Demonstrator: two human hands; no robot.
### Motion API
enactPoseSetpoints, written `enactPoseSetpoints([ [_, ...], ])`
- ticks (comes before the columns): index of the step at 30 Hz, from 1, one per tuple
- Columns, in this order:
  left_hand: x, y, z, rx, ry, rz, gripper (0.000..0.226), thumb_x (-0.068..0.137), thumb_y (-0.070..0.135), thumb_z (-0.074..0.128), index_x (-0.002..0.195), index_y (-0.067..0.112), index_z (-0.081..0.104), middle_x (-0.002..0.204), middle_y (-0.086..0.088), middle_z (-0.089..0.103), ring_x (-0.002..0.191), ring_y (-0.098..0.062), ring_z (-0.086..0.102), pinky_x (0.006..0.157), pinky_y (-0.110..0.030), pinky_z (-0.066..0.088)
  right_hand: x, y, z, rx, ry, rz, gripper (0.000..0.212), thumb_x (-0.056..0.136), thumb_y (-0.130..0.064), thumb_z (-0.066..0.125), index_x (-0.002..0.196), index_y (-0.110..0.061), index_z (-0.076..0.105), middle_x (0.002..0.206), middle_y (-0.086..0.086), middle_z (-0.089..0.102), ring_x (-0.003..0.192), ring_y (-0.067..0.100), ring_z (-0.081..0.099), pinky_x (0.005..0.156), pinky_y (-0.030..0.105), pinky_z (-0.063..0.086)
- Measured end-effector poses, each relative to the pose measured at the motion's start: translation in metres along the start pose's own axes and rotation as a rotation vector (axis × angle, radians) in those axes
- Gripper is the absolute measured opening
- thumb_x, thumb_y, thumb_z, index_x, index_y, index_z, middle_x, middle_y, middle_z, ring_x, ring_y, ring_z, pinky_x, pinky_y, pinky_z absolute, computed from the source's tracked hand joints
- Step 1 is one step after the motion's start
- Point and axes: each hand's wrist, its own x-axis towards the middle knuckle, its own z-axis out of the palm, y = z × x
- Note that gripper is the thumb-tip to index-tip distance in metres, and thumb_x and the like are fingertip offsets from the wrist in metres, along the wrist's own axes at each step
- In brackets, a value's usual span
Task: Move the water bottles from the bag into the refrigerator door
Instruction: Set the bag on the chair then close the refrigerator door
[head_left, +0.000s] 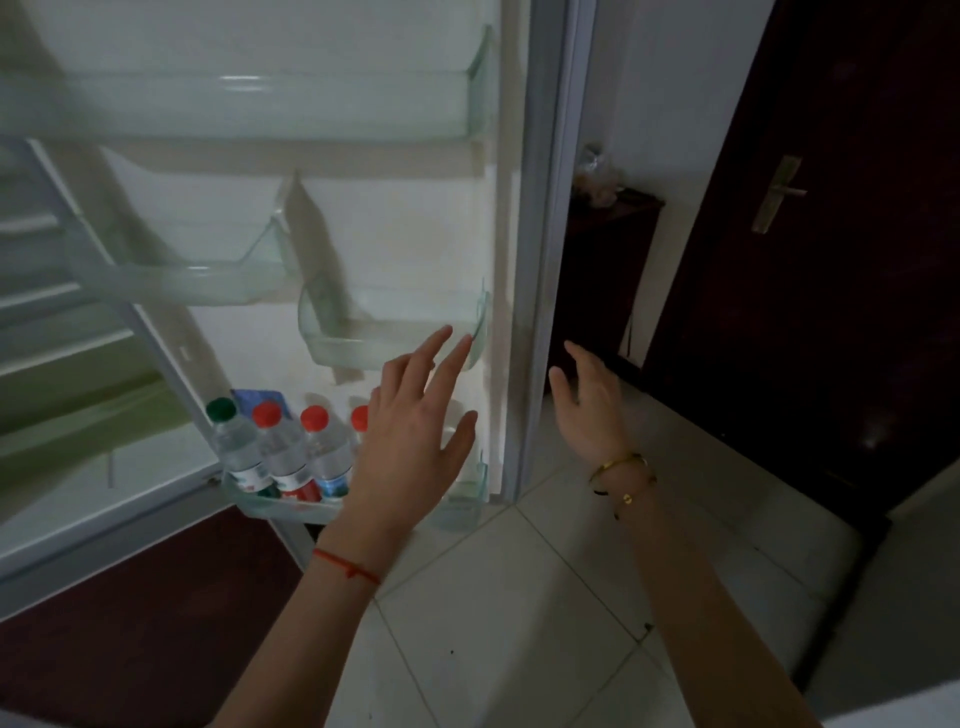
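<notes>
Several water bottles stand upright in the bottom shelf (462, 506) of the open refrigerator door (363, 218): one with a green cap (222, 410) at the left, then red-capped ones (267, 415) (314, 419), the last partly hidden behind my left hand. My left hand (415, 441) is empty, fingers spread, held in front of the bottom shelf's right part. My right hand (589, 400) is also empty and open, to the right of the door's edge (545, 312). No bag is in view.
Clear door shelves (395, 343) (244, 101) sit above the bottles. A dark cabinet (597, 291) and a dark wooden door with a metal handle (776, 195) lie to the right. Pale floor tiles (519, 597) spread below; the fridge interior (62, 312) is at left.
</notes>
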Motion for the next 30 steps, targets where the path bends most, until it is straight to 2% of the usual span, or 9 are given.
enactPoseSetpoints([
  [4, 0.006, 0.001, 0.012, 0.037, -0.035, -0.035, 0.073, 0.09, 0.028, 0.061, 0.155, 0.02, 0.028, 0.161, -0.001, 0.029, 0.134, -0.026, 0.038, 0.109, -0.04, 0.037, 0.028, -0.003, 0.005, 0.095, -0.048, 0.054, 0.052, 0.105, -0.024, 0.031, 0.154, -0.016, 0.017, 0.159, 0.004, 0.023, 0.148, 0.022, 0.016, 0.119, 0.03, 0.012],
  [9, 0.009, 0.014, 0.016, 0.045, -0.016, -0.122, 0.071, 0.089, 0.026, 0.062, 0.153, 0.017, 0.031, 0.156, -0.001, 0.035, 0.13, -0.024, 0.039, 0.108, -0.039, 0.039, 0.05, -0.002, 0.005, 0.178, -0.121, 0.088, 0.058, 0.102, -0.013, 0.034, 0.155, -0.016, 0.011, 0.157, 0.01, 0.026, 0.146, 0.026, 0.023, 0.121, 0.036, 0.02],
  [13, 0.006, 0.03, 0.018, 0.062, 0.021, -0.209, 0.072, 0.088, 0.024, 0.064, 0.152, 0.016, 0.033, 0.155, -0.002, 0.036, 0.127, -0.025, 0.042, 0.108, -0.036, 0.037, 0.053, 0.0, 0.004, 0.173, -0.181, 0.05, 0.06, 0.098, -0.009, 0.039, 0.154, -0.013, 0.017, 0.155, 0.008, 0.032, 0.144, 0.026, 0.028, 0.121, 0.034, 0.022],
  [19, -0.01, 0.051, 0.02, 0.136, 0.056, -0.342, 0.076, 0.088, 0.023, 0.063, 0.154, 0.018, 0.026, 0.161, -0.001, 0.028, 0.133, -0.028, 0.039, 0.112, -0.036, 0.031, 0.038, 0.009, -0.006, 0.206, -0.231, -0.013, 0.063, 0.095, -0.012, 0.048, 0.152, -0.014, 0.021, 0.156, 0.005, 0.031, 0.145, 0.023, 0.027, 0.122, 0.038, 0.022],
  [22, -0.022, 0.059, 0.018, 0.172, 0.06, -0.399, 0.079, 0.089, 0.023, 0.062, 0.156, 0.018, 0.021, 0.164, 0.001, 0.021, 0.142, -0.028, 0.033, 0.116, -0.032, 0.02, 0.022, 0.013, -0.013, 0.236, -0.252, -0.068, 0.064, 0.094, -0.012, 0.05, 0.152, -0.012, 0.023, 0.154, 0.007, 0.032, 0.143, 0.024, 0.029, 0.121, 0.04, 0.024],
  [25, -0.037, 0.072, 0.015, 0.182, 0.106, -0.438, 0.077, 0.09, 0.021, 0.06, 0.156, 0.016, 0.02, 0.165, 0.0, 0.018, 0.147, -0.026, 0.026, 0.119, -0.024, 0.006, 0.003, 0.019, -0.017, 0.277, -0.26, -0.109, 0.061, 0.093, -0.014, 0.051, 0.149, -0.013, 0.028, 0.149, 0.007, 0.037, 0.137, 0.024, 0.037, 0.117, 0.043, 0.032],
  [26, -0.042, 0.079, 0.015, 0.175, 0.138, -0.442, 0.074, 0.091, 0.02, 0.059, 0.155, 0.016, 0.023, 0.164, -0.001, 0.019, 0.148, -0.025, 0.025, 0.119, -0.024, 0.006, -0.003, 0.022, -0.017, 0.29, -0.245, -0.123, 0.058, 0.093, -0.014, 0.052, 0.147, -0.014, 0.031, 0.146, 0.006, 0.041, 0.134, 0.023, 0.04, 0.115, 0.043, 0.036],
  [28, -0.051, 0.093, 0.014, 0.156, 0.199, -0.431, 0.069, 0.091, 0.016, 0.06, 0.153, 0.017, 0.03, 0.162, -0.001, 0.024, 0.147, -0.022, 0.026, 0.121, -0.03, 0.015, -0.016, 0.024, -0.018, 0.324, -0.199, -0.16, 0.051, 0.092, -0.014, 0.054, 0.141, -0.015, 0.04, 0.138, 0.003, 0.048, 0.126, 0.02, 0.048, 0.108, 0.04, 0.043],
  [30, -0.058, 0.107, 0.015, 0.158, 0.222, -0.387, 0.065, 0.09, 0.011, 0.059, 0.151, 0.018, 0.036, 0.16, 0.0, 0.028, 0.144, -0.02, 0.029, 0.121, -0.028, 0.019, -0.029, 0.024, -0.021, 0.372, -0.148, -0.196, 0.046, 0.092, -0.011, 0.057, 0.136, -0.015, 0.046, 0.129, 0.001, 0.055, 0.117, 0.019, 0.053, 0.102, 0.035, 0.047],
])
